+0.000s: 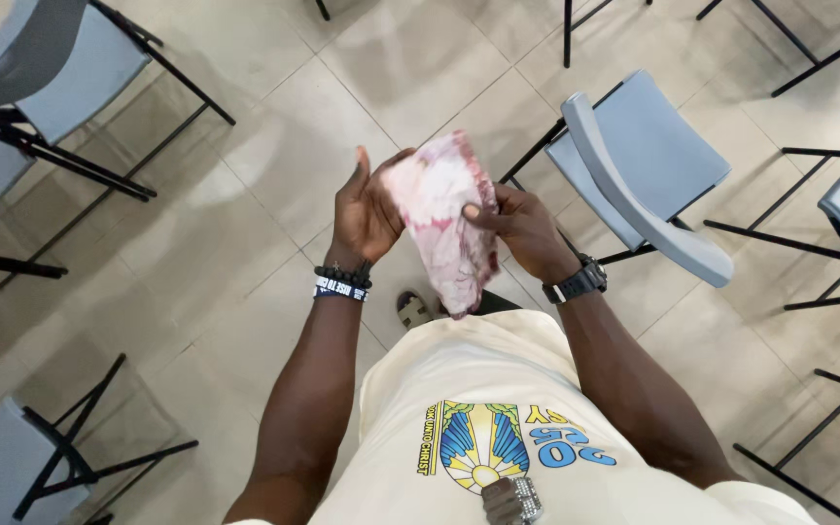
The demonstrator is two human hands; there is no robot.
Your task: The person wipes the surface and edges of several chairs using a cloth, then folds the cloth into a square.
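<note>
Shirt: nearest to my cam, cream T-shirt [498,408] w/ a yellow-blue print on the chest; a small metal thing hangs at the bottom edge, can't tell what it is.
Left wrist: dark bead band + a printed band [341,283].
Right wrist: black watch [576,283].
Cloth: pink-and-white cloth [444,219], crumpled, hangs between both hands in front of the body, above the floor, touching no chair.
Left hand [367,209]: palm flat vs. the left side of the cloth, fingers up, thumb behind it; the grip is loose, more a support than a pinch.
Right hand [517,228]: grip narrow, thumb on the front of the cloth, fingers wrapped behind its right edge.
Progress: I judge the cloth is already picked up and gathered, but not neat yet; lower part dangles free, so folding/opening is approx. half done at best.
Foot: a sandal [413,309] shows under the cloth on the tiled floor [274,146].
Chairs: grey folding chair [639,170] just right of the hands, more chairs further around.
</note>
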